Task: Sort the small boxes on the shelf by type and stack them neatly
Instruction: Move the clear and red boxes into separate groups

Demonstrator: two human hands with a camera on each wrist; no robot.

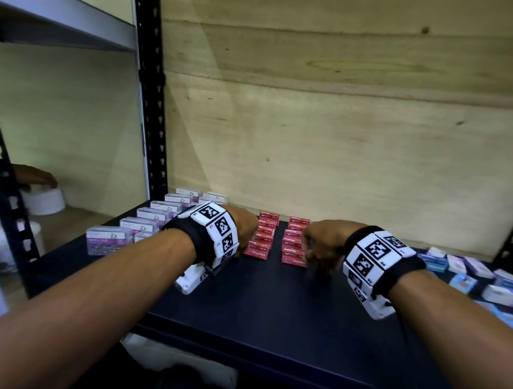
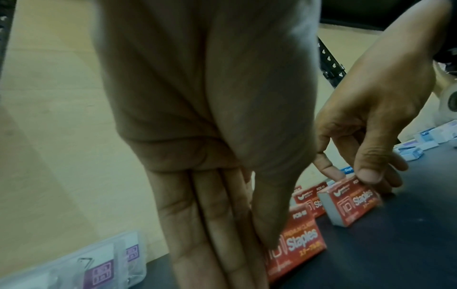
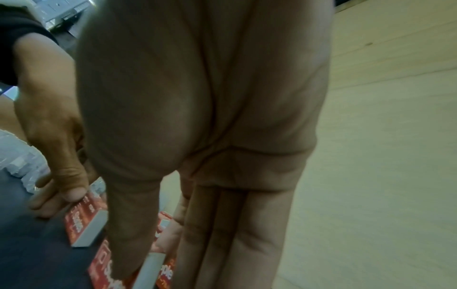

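I was squaring up the red staples boxes, judging by where both my hands sat: each one worked the near end of its own row. Nearest me, my forearms reached out level over the dark shelf (image 1: 282, 304), wrists bent down, backs of the hands up.

My right hand (image 1: 324, 244) had its thumb on the near face and its fingers behind the front box of the right row (image 1: 294, 258), pinching it. In the left wrist view that box sat a little askew on the shelf, so it probably wanted nudging back flush with the boxes behind it.

My left hand (image 1: 244, 226) lay with its fingers straight and together, tips down against the left row (image 1: 258, 246), the thumb pressing the front box; it pushed rather than grasped.

The next move, I thought, called for a gentle, even press from both sides so the rows stayed parallel and nothing toppled.

Further left, the clear plastic boxes (image 1: 140, 224) stood ranked toward the wooden back wall (image 1: 334, 119). Off to my right a loose heap of blue and white boxes (image 1: 470, 274) waited unsorted.
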